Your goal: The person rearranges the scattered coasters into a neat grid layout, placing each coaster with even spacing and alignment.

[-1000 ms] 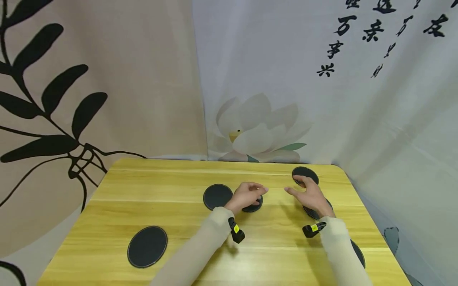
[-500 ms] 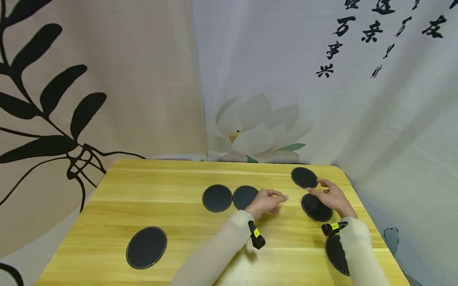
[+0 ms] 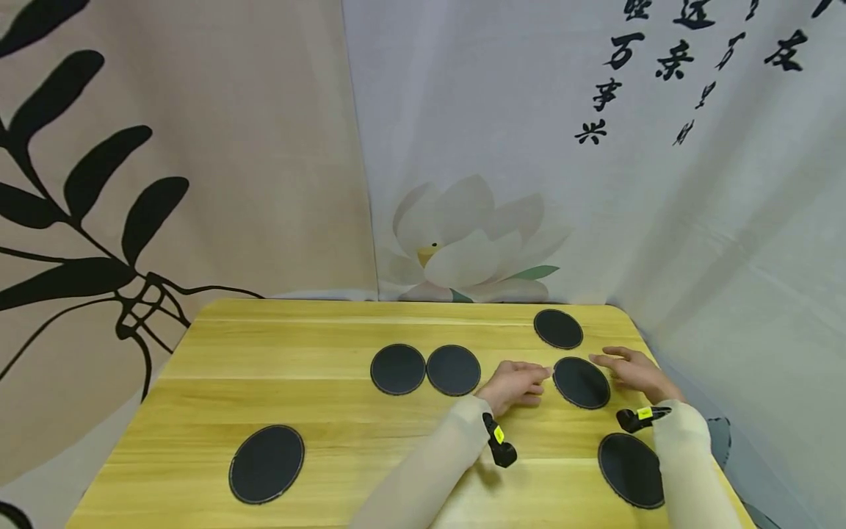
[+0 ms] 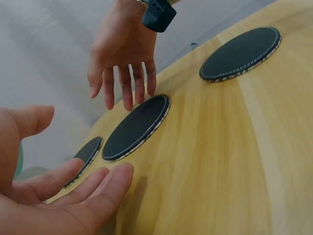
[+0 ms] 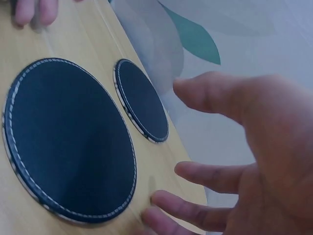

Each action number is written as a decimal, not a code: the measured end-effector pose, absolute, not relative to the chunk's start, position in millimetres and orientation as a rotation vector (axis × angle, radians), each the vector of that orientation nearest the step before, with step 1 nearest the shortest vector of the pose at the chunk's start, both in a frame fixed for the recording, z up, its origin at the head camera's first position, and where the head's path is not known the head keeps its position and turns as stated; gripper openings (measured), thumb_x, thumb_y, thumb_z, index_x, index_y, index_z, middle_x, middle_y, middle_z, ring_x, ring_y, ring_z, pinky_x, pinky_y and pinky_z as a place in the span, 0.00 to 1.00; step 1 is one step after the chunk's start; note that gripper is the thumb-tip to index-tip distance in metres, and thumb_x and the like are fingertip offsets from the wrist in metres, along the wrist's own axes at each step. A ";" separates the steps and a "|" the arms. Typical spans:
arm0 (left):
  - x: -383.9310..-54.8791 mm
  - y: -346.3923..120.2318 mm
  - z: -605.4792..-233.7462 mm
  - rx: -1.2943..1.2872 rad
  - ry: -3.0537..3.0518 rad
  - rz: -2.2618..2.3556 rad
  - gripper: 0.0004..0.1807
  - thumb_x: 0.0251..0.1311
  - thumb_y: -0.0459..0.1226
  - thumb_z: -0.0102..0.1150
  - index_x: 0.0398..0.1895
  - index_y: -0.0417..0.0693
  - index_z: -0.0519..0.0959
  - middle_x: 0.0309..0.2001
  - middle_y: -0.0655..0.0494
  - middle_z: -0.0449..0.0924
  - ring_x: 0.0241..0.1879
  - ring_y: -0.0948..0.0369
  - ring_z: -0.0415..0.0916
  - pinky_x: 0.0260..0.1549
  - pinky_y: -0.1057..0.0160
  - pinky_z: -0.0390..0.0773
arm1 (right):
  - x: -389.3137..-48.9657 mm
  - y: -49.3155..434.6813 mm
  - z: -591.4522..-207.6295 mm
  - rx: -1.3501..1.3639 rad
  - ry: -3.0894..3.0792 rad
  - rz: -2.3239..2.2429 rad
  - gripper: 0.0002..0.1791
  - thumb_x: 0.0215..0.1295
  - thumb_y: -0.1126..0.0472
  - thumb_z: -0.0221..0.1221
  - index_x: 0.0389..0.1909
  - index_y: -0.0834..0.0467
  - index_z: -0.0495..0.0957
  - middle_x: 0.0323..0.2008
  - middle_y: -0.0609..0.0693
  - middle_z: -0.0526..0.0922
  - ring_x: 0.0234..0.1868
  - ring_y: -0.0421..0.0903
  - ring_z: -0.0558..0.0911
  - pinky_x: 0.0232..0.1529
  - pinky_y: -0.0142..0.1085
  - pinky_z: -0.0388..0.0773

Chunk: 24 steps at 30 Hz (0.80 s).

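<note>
A round black coaster with pale stitching (image 3: 581,383) lies on the table between my two hands. To its left is my left hand (image 3: 514,386), fingers extended with the fingertips right at its edge in the head view. My right hand (image 3: 634,369) is on the coaster's other side, its fingers spread and holding nothing. In the right wrist view the same coaster (image 5: 71,142) lies flat beside those fingers. Behind it sits another black coaster (image 3: 558,328). A further coaster (image 3: 631,470) lies nearer me, partly hidden by my right sleeve.
Two black coasters, one (image 3: 398,369) and its neighbour (image 3: 453,369), lie side by side at the middle of the wooden table (image 3: 317,411). Another coaster (image 3: 267,463) is at the front left. Printed curtains (image 3: 277,162) hang behind the table and along its right side.
Both hands have moved right and slightly toward me. The left hand has come away from the middle coasters, uncovering one; the right has passed over to the far side of the right-hand coaster.
</note>
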State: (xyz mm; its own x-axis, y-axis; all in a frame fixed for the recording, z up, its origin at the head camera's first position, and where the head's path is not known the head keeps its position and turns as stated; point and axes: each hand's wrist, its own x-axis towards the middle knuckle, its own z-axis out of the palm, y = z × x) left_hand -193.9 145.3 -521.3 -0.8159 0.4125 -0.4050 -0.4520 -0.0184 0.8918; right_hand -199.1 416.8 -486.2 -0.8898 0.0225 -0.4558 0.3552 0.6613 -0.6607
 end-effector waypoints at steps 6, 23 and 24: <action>-190.0 158.7 -524.0 -0.137 1.586 1.948 0.25 0.65 0.41 0.69 0.60 0.34 0.79 0.57 0.38 0.82 0.58 0.46 0.82 0.56 0.50 0.85 | -195.9 420.0 -489.3 0.350 2.385 -1.196 0.50 0.74 0.37 0.55 0.79 0.69 0.52 0.44 0.58 0.74 0.41 0.53 0.77 0.43 0.43 0.83; -191.3 171.2 -525.6 -0.175 1.516 1.969 0.25 0.65 0.36 0.68 0.60 0.29 0.76 0.53 0.40 0.81 0.53 0.49 0.82 0.58 0.54 0.84 | -198.8 416.4 -501.1 0.423 2.420 -1.219 0.30 0.79 0.51 0.52 0.69 0.71 0.69 0.40 0.53 0.80 0.38 0.45 0.81 0.41 0.42 0.88; -191.4 171.6 -525.6 -0.174 1.517 1.972 0.24 0.65 0.35 0.68 0.60 0.29 0.77 0.53 0.41 0.81 0.53 0.49 0.82 0.57 0.54 0.85 | -198.6 416.3 -501.7 0.426 2.426 -1.217 0.29 0.79 0.52 0.51 0.69 0.71 0.70 0.40 0.53 0.80 0.38 0.45 0.81 0.40 0.41 0.88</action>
State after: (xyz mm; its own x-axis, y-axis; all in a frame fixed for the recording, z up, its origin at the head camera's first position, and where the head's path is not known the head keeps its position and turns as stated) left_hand -191.4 171.6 -525.6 -0.7889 0.4005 -0.4662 -0.5533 -0.1326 0.8224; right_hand -198.6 416.3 -501.7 -0.8770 0.0929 -0.4715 0.4335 0.5763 -0.6928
